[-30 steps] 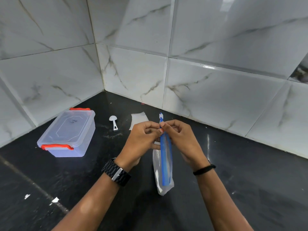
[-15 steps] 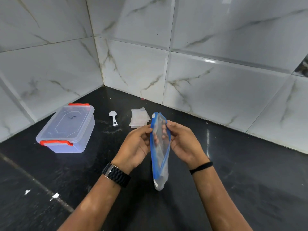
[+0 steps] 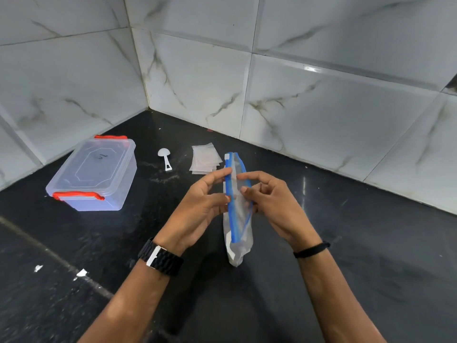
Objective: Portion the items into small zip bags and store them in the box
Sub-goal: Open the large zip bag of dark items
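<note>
Head view, sole view on record. Clear plastic zip bag with blue zipper strip (image 3: pixel 238 226): held upright above the black stone bench (image 3: pixel 371 256), mouth uppermost and parted, lower end hanging toward the bench; contact with the bench not determinable. Left hand (image 3: pixel 197 211): on the left side of the bag, fingers (image 3: pixel 218 175) curled, thumb and fingertips pinching the left blue lip of the mouth; black link-strap wristwatch (image 3: pixel 160 259) on the wrist. Right hand (image 3: pixel 274 206): on the right side of the bag, index finger and thumb curled in and gripping the right lip, remaining fingers loosely bent behind. Translucent rectangular plastic storage box with red clip handles (image 3: pixel 95 175): on the bench to the left, well apart from the hands, lid on, a dark scribble on the lid. White plastic measuring scoop (image 3: pixel 165 158): lying flat on the bench between the box and the stack, bowl toward the wall. Stack of small clear zip bags (image 3: pixel 205 159): flat on the bench just beyond the left fingertips, near the held bag's top. Thin black wristband (image 3: pixel 312 249): on the right wrist. White marble-pattern wall tiles (image 3: pixel 321 107): meeting at a corner behind the bench. Small white scraps (image 3: pixel 81 273): on the bench at lower left. Contents of the held bag: not discernible.
</note>
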